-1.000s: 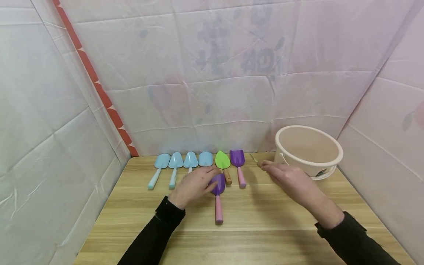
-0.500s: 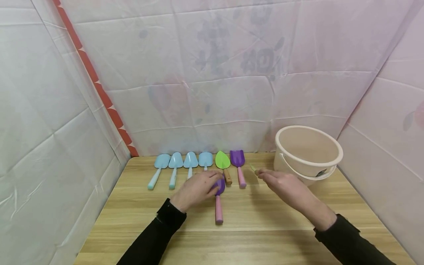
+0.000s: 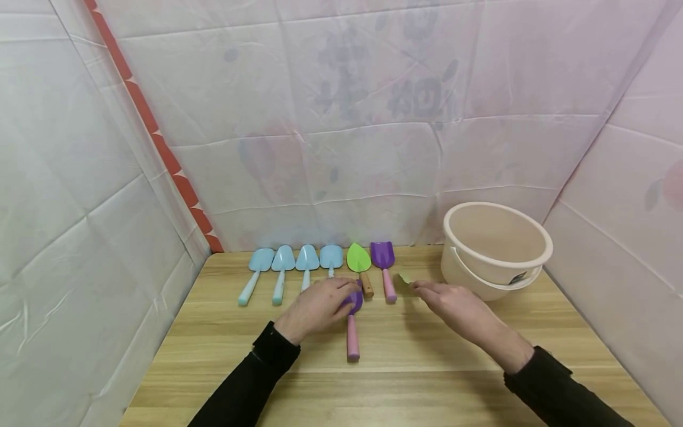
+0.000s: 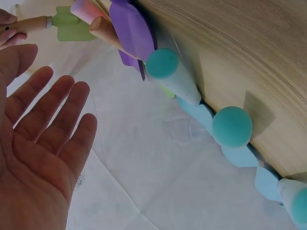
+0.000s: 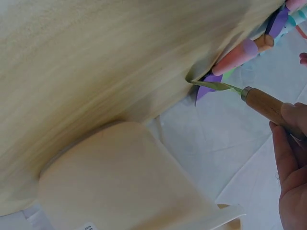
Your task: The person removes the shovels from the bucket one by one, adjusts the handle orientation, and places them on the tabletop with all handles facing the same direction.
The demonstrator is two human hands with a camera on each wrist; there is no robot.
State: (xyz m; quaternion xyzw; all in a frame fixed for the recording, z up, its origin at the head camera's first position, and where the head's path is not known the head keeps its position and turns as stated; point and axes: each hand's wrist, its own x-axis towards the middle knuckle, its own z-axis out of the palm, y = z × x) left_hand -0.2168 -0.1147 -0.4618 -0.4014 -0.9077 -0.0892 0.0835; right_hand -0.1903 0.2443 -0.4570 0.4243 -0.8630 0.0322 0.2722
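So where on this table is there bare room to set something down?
The near strip of the wooden table, between the two sleeves, is bare, as is the left edge below the blue shovels. The back row up to the bucket is crowded, and both hands sit mid-table around the purple shovel.

We record even, bright, diffuse light; soft shadows; wide-angle bowing at edges; wrist views blurred close up.

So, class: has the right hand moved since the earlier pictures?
Yes. The right hand, holding a small green trowel, has drifted toward the person and slightly left, away from the bucket.
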